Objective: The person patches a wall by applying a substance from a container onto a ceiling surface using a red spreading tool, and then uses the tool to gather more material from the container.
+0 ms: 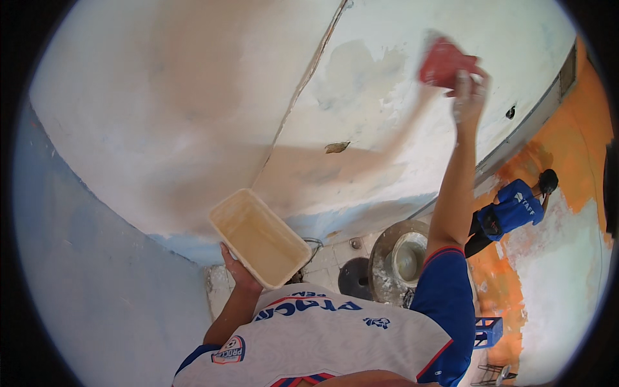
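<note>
"So, what is the right hand (pixel 469 97) doing up there?"

"It's gripping a red scraper (pixel 445 64), raised against the pale wall (pixel 251 77). The scraper sits just up and left of the fingers, and both are blurred, so I can't tell whether its edge touches the surface."

"And the left hand (pixel 240 267)?"

"That one is closed on the side of a beige tub (pixel 258 237), much lower than the right hand and well apart from it. The tub is tilted, its open top facing up, and it lies just above and to the right of that hand."

"Anything on the wall near them?"

"A long crack (pixel 303 84) runs down well to the left of the right hand. A brown hole (pixel 336 148) is below and left of it, and a small dark hole (pixel 510 112) is near it on the right."

"What about farther down?"

"Below the right hand, past the forearm, there's a bucket (pixel 394 255) and a black disc (pixel 354 279) on the tiled floor side. Off to the lower right of that hand, a person in a blue shirt (pixel 518 205) is beside an orange wall (pixel 574 168)."
</note>
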`<state>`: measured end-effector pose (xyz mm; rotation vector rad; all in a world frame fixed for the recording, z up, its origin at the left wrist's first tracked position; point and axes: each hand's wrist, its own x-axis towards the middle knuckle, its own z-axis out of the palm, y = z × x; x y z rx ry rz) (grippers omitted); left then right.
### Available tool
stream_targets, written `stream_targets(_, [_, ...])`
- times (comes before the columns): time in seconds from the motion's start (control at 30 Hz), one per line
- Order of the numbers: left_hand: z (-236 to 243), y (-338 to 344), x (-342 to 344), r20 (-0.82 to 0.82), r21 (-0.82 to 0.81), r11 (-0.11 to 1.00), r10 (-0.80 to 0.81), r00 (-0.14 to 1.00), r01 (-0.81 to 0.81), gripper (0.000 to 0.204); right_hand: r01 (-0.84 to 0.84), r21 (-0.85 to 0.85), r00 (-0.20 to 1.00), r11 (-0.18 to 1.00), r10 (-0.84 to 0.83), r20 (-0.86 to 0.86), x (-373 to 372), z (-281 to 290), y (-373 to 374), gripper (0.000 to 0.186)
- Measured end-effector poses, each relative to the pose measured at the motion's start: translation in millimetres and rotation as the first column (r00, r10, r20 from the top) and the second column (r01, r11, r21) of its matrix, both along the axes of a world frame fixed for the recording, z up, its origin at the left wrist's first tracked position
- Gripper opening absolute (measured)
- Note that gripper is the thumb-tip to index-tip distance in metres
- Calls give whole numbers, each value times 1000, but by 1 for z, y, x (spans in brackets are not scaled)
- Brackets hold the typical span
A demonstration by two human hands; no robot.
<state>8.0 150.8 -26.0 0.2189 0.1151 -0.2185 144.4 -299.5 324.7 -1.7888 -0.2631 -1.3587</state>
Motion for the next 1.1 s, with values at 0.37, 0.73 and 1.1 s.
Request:
stream_targets(0.37, [2, -14, 0, 28, 12, 1000, 3, 1000, -3, 76, -157, -192, 961, 969, 104, -257, -4, -43, 53, 25])
stream_targets(0.73, [20, -32, -17, -79, 49, 998, 47, 996, -44, 78, -479, 41, 865, 877, 479, -147, -31, -73, 60, 30])
stream_targets(1.1, [42, -70, -11, 162, -64, 996, 70, 984, -60, 90, -633, 509, 689, 584, 724, 27, -86, -133, 81, 32])
